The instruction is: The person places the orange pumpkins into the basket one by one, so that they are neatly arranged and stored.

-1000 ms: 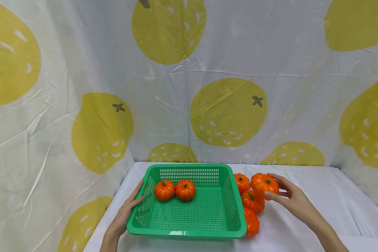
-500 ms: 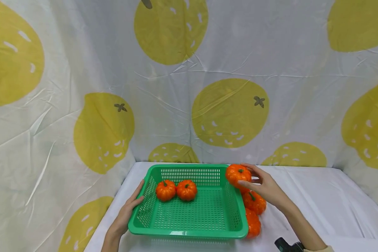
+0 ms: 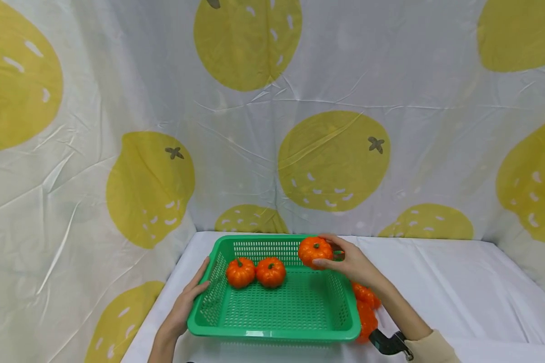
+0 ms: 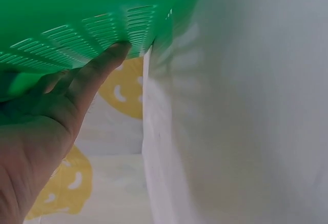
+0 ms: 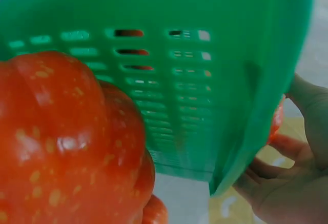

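Observation:
A green plastic basket stands on the white cloth, with two small orange pumpkins, a left one and a right one, side by side inside it. My left hand rests against the basket's left side, its fingers stretched along the outer wall in the left wrist view. My right hand holds another pumpkin between thumb and fingers, over the basket's back right part. In the right wrist view the basket rim hides most of this held pumpkin.
More pumpkins lie against the basket's outer right wall, partly covered by my right arm. One pumpkin fills the left of the right wrist view. A black strap mount sits at my right wrist. Lemon-print curtains enclose the table.
My right hand has carried the held pumpkin leftward, from beyond the basket's right side to above its inside. The left hand and the two pumpkins inside keep their places.

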A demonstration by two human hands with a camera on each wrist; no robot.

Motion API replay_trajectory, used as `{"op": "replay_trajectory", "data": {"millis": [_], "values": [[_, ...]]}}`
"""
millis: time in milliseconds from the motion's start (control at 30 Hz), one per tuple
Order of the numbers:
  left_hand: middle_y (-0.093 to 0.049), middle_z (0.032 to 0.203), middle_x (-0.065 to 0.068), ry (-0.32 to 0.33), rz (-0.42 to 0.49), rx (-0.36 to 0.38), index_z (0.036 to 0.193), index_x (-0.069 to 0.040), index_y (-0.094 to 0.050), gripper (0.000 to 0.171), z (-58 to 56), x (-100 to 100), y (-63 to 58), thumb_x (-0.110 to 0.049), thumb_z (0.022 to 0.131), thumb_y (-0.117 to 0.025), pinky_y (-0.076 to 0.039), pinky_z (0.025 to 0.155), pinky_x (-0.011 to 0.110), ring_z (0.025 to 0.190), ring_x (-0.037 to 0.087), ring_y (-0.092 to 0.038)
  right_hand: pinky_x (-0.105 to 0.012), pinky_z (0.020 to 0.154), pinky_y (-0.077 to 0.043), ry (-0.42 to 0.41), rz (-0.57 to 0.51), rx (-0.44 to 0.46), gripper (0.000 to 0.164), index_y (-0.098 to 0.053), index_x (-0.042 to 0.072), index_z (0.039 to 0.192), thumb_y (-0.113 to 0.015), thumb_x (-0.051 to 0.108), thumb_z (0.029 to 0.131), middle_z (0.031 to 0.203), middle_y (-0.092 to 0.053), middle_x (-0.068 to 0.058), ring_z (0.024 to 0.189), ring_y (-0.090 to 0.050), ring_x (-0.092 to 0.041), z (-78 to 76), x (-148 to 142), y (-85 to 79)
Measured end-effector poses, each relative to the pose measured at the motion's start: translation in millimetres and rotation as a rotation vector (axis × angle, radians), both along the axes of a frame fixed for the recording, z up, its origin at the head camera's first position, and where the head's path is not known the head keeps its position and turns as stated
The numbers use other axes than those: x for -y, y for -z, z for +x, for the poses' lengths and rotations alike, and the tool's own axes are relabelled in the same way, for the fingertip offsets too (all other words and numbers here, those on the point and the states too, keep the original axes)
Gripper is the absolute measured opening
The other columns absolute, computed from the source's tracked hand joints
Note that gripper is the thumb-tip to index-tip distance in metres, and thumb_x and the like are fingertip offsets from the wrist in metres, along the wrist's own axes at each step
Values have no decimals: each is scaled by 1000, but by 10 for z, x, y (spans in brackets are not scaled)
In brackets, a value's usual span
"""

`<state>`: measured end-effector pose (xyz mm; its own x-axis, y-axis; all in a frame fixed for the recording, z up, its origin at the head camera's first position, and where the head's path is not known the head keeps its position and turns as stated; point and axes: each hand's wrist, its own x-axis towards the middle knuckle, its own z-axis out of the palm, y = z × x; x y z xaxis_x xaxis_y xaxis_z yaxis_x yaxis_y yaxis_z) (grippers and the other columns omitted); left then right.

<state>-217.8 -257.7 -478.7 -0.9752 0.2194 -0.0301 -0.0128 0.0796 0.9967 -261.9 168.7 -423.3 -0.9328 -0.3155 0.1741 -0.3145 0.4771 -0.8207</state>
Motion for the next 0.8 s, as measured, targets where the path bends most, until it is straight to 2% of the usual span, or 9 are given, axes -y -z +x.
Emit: {"op": "replay_trajectory", "data": {"millis": [100,367,500,667,800], "values": [[5,176,2,-9,-12,-7,168,-27,-10,64,1,-10,3,-30,110,-37,4,125,65,161,34,13,-46,96,-55,3,24,8,71,-53,14,150,-81,39,89,143,-61,-16,119,-66,-32,-21,68,18],[4,176,4,-11,-20,-20,168,-25,-10,63,8,-13,17,-30,111,-37,4,125,65,161,36,13,-38,88,-53,-14,79,15,74,-54,12,149,-83,42,87,136,-63,-14,117,-62,-29,-41,213,62],[5,176,3,-11,-20,-14,168,-26,-11,63,12,-15,22,-29,110,-37,3,125,64,161,35,13,-43,91,-54,-39,102,14,75,-50,6,150,-80,40,90,141,-59,-18,121,-61,-32,-53,277,75],[5,176,2,-20,-23,-5,168,-29,-12,64,6,-10,25,-30,110,-38,1,124,63,160,33,11,-52,98,-53,-20,146,35,76,-48,4,151,-78,40,92,146,-57,-21,124,-61,-35,-70,352,71],[4,176,1,-21,-22,0,168,-30,-12,64,9,-13,26,-31,110,-39,1,125,63,160,32,11,-54,101,-51,-23,160,75,73,-49,0,148,-78,36,93,142,-59,-22,122,-62,-36,-62,419,78]]}}
